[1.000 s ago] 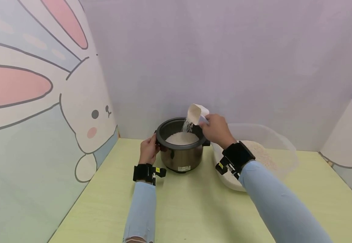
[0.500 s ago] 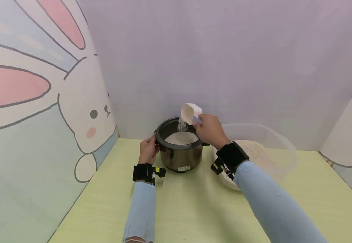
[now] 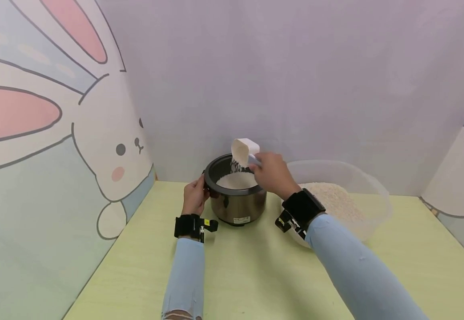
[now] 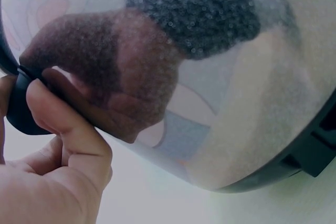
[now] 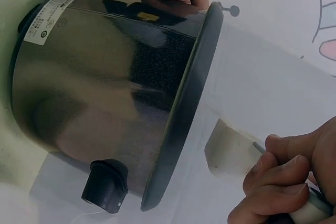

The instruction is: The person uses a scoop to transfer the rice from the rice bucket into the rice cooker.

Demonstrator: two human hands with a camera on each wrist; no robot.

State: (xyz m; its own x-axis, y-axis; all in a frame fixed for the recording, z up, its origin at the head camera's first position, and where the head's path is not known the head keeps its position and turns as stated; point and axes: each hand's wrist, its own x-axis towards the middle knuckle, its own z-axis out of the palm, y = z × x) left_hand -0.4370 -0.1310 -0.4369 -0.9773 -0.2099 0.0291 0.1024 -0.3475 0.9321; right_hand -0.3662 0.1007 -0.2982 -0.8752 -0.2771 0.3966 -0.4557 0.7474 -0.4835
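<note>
A rice cooker point(image 3: 237, 206) with a shiny brown body and dark rim stands lidless on the table, white rice point(image 3: 236, 180) inside it. On its left side, my left hand point(image 3: 194, 196) grips the black side handle point(image 4: 23, 106), thumb over it in the left wrist view. My right hand point(image 3: 275, 174) holds a white measuring scoop point(image 3: 251, 146) by its handle above the cooker's opening. The scoop is tipped to the left, and grains fall from its mouth into the pot. In the right wrist view the fingers point(image 5: 283, 177) curl round the scoop's handle.
Right of the cooker sits a large translucent tub point(image 3: 381, 200) of rice, partly behind my right forearm. A pale curtain point(image 3: 296, 80) hangs behind the yellow-green table point(image 3: 232, 275). A bunny-print panel point(image 3: 35, 200) borders the left side.
My right hand has carried the pouring scoop leftward over the pot, and the scoop looks slightly lower. The left hand keeps its hold on the handle.
</note>
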